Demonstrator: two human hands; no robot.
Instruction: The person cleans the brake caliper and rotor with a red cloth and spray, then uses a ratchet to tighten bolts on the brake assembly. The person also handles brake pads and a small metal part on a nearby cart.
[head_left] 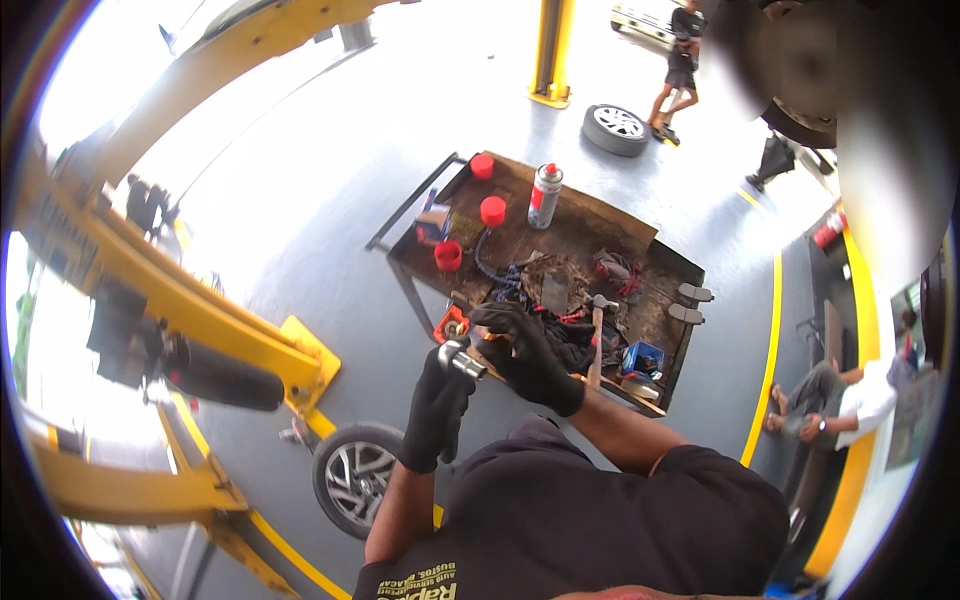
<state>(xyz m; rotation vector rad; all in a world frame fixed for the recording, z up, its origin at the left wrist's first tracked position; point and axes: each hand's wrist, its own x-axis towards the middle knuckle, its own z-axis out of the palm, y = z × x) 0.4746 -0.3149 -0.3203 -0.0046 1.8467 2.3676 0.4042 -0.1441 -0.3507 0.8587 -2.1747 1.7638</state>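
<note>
Socket: we're holding a metal socket [462, 358] at the tool cart's [420, 262] near edge, long axis running toward the right hand.
Hands: left hand [437, 402] clamping it, right hand [528, 355] closing over its end.
Room: grey workshop floor [330, 200] stretching beyond the cart.

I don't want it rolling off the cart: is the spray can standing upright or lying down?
Upright. The spray can stands on its base at the far side of the tool cart, its red cap on top.

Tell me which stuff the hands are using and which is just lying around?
In use:
left hand
right hand
metal socket, held between both hands

Lying about:
spray can
red caps
hammer
blue box
wheel on the floor
cart
</note>
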